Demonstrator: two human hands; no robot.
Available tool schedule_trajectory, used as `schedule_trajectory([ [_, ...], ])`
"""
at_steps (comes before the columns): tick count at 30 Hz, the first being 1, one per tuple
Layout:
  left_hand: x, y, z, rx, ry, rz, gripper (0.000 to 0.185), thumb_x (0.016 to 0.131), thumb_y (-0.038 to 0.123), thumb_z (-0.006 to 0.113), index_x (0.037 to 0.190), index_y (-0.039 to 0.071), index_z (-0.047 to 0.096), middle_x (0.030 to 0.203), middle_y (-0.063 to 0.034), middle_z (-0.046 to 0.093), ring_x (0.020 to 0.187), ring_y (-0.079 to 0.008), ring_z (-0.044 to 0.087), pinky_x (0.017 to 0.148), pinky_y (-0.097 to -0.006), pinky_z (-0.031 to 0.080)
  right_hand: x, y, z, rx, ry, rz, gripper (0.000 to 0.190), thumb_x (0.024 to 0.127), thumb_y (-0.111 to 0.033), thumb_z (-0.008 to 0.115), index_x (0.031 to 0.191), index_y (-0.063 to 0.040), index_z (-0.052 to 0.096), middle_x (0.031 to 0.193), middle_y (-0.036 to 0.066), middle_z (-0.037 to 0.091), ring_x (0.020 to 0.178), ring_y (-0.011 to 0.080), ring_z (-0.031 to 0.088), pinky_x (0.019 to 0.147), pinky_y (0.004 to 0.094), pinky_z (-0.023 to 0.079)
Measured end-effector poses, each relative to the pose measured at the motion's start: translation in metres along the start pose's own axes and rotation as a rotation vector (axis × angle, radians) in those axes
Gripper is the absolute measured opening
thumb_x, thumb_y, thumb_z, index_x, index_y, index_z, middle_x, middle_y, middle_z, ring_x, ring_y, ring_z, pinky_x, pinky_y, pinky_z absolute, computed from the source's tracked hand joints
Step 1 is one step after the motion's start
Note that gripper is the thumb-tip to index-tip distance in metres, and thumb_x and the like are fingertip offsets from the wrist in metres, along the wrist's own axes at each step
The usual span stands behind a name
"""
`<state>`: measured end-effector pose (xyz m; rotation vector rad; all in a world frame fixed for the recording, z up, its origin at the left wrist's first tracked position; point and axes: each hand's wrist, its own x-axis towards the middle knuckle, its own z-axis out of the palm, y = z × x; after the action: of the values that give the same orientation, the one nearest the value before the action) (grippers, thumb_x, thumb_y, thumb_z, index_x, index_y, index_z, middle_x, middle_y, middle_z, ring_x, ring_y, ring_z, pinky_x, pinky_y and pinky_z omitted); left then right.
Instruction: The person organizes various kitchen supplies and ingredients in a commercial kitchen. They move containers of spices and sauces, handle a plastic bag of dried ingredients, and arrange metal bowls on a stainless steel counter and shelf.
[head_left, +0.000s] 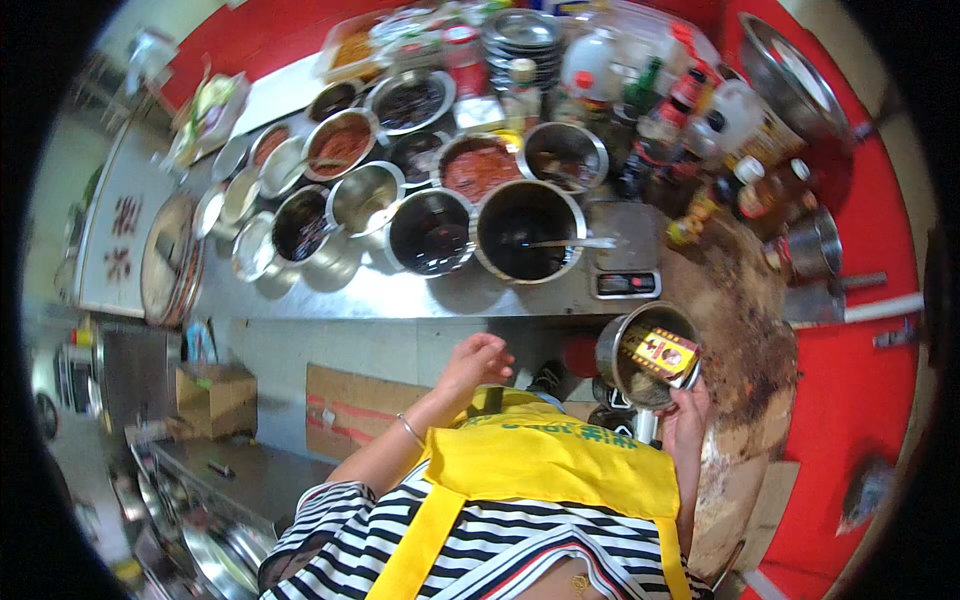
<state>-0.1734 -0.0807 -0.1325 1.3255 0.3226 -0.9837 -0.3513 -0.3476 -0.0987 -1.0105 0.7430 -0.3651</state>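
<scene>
My right hand (684, 416) grips the rim of a metal pot (611, 349), whose mouth is turned towards me beyond the table's front edge. A yellow printed carton (666, 356) rests in the pot's mouth, its lower end against my fingers. Whether my fingers pinch the carton too is hard to tell. A pale handle (646, 426) extends below the pot. In front of the yellow apron (555, 457), my left hand (476, 364) hangs with curled fingers. I see nothing in it, but its palm is hidden.
Several metal pots of sauces and seasonings crowd the steel table (352, 289). A ladle (574, 243) leans in a dark-filled pot (517, 217), beside a digital scale (626, 251). Bottles (709, 202) stand at right, a round chopping board (169, 259) at left, a cardboard box (216, 397) lower left.
</scene>
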Motion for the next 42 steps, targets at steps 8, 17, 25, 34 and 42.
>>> schedule_trajectory([
  [8,-0.054,0.005,-0.086,-0.161,0.109,0.262,0.031,0.093,0.036,0.044,0.098,0.005,0.047,0.094,-0.0065,0.056,0.075,-0.0127,0.058,0.068,-0.0255,0.048,0.006,0.078,0.176,-0.199,-0.490,0.162,0.029,0.080,-0.003,0.054,0.107,0.003,0.046,0.092,0.010,0.059,0.067,0.0146,0.062,0.050,0.0249,0.053],
  [17,-0.020,0.002,-0.217,-0.181,0.533,0.429,0.019,0.086,0.014,0.055,0.080,0.008,0.038,0.076,-0.0038,0.050,0.057,-0.0088,0.053,0.046,-0.0229,0.048,0.046,0.220,0.327,-0.301,-0.689,0.340,0.010,0.086,-0.008,0.054,0.089,-0.005,0.045,0.078,0.004,0.053,0.058,0.0105,0.056,0.054,0.0252,0.054],
  [25,0.026,0.013,-0.256,-0.366,0.522,0.445,0.016,0.088,0.015,0.054,0.085,0.005,0.042,0.079,-0.0078,0.054,0.070,-0.0217,0.063,0.059,-0.0282,0.056,0.047,0.215,0.333,-0.418,-0.749,0.510,0.023,0.091,-0.020,0.050,0.109,-0.007,0.045,0.099,0.006,0.056,0.086,0.0153,0.062,0.075,0.0262,0.049],
  [34,0.039,-0.029,-0.260,-0.429,0.559,0.325,0.044,0.090,0.040,0.044,0.115,0.004,0.041,0.112,-0.0116,0.044,0.094,-0.0357,0.059,0.073,-0.0395,0.052,0.040,0.157,0.182,-0.397,-0.658,0.480,0.019,0.087,-0.023,0.059,0.091,-0.004,0.058,0.086,0.004,0.063,0.081,0.0118,0.062,0.071,0.0227,0.047],
  [42,0.032,-0.063,-0.195,-0.094,0.288,0.144,0.027,0.084,0.032,0.062,0.094,0.010,0.050,0.089,-0.0057,0.060,0.080,-0.0225,0.062,0.062,-0.0310,0.049,0.055,0.053,-0.015,-0.054,-0.091,0.027,0.047,0.082,-0.011,0.061,0.126,-0.013,0.041,0.116,0.008,0.050,0.095,0.0171,0.059,0.077,0.0298,0.050],
])
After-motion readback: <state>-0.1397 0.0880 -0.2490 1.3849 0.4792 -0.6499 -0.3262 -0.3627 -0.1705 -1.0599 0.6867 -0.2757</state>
